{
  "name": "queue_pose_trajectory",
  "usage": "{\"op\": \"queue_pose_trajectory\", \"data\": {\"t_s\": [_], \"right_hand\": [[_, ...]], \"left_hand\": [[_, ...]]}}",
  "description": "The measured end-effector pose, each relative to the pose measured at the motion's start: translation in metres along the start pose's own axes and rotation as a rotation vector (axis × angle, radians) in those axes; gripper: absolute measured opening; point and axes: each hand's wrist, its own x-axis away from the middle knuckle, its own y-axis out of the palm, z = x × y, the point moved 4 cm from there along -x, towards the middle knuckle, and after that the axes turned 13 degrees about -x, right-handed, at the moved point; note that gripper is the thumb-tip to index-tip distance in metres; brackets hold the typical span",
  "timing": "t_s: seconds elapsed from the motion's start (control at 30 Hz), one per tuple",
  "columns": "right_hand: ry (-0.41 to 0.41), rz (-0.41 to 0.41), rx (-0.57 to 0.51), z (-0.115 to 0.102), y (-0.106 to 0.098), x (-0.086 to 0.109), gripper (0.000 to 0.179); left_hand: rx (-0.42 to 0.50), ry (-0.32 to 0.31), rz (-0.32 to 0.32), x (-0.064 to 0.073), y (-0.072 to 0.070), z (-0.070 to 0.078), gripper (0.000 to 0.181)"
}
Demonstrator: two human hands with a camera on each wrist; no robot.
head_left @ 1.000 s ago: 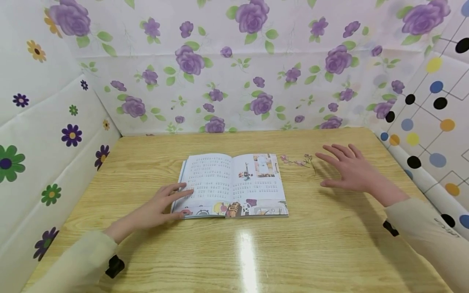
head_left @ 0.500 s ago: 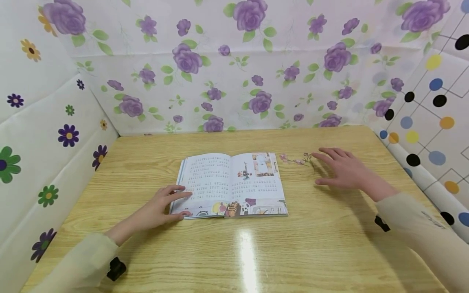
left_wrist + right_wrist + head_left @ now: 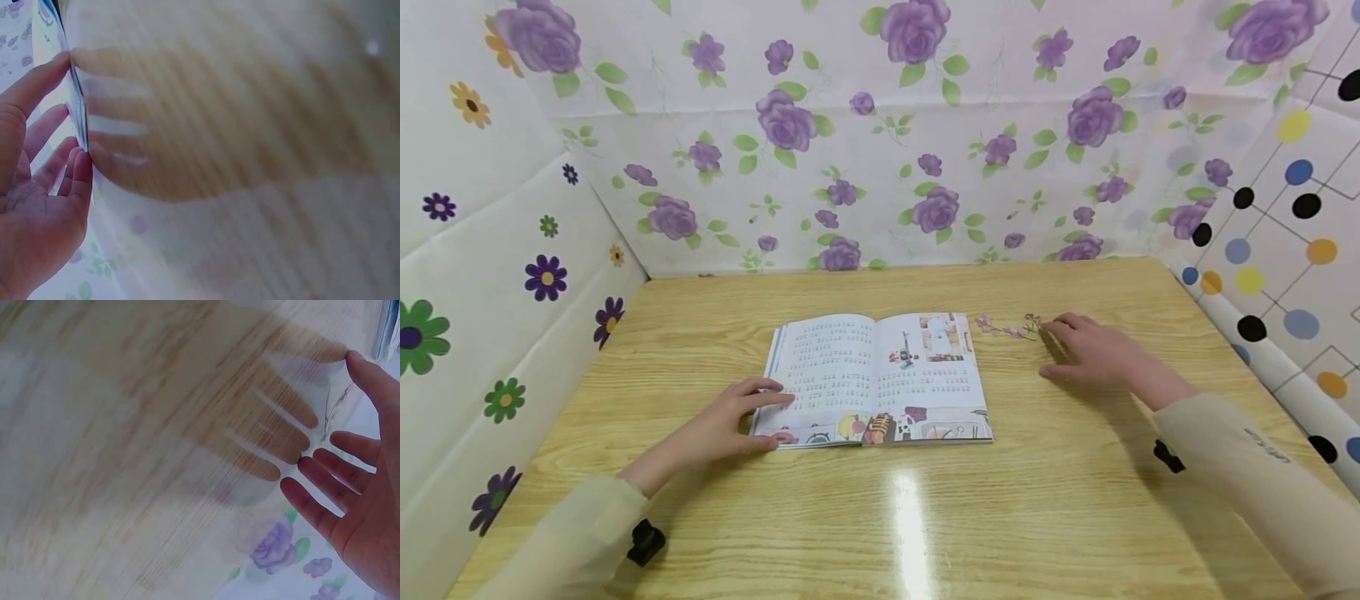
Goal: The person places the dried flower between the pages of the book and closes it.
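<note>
A sprig of small pink blossoms was seen lying on the wood-grained surface, at two o'clock from the middle of an open book and just beside its right-hand edge, twelve o'clock being taken toward the flowered cloth. The right hand was held at three o'clock from the book, its thumb and fingers parted wide with nothing grasped; its fingertips were set close to the sprig's three o'clock end, though whether it was touched could not be told. The left hand was rested, with loose fingers, on the book between eight and nine o'clock, its thumb placed at the lower edge.

The sprig was judged very light, thin and easily snapped, so a gentle pinch on the bare stem was to be preferred, with the blossoms left unpressed. The book was judged heavier but floppy, its pages probably smooth and easily slid, so it was thought best held by the whole stack at an outer edge.
</note>
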Motion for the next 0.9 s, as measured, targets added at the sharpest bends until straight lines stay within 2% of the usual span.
{"op": "queue_pose_trajectory", "data": {"t_s": [0.4,0.67,0.9], "right_hand": [[0.002,0.052,-0.052,-0.001,0.001,-0.009,0.063],[-0.055,0.088,-0.06,0.001,0.0,-0.008,0.051],[-0.105,0.113,-0.109,0.008,-0.001,-0.007,0.044]], "left_hand": [[0.033,-0.007,-0.018,-0.002,0.0,-0.002,0.055],[0.033,-0.012,-0.032,-0.003,0.001,-0.002,0.056],[0.046,0.003,-0.03,-0.003,0.001,-0.003,0.056]]}}
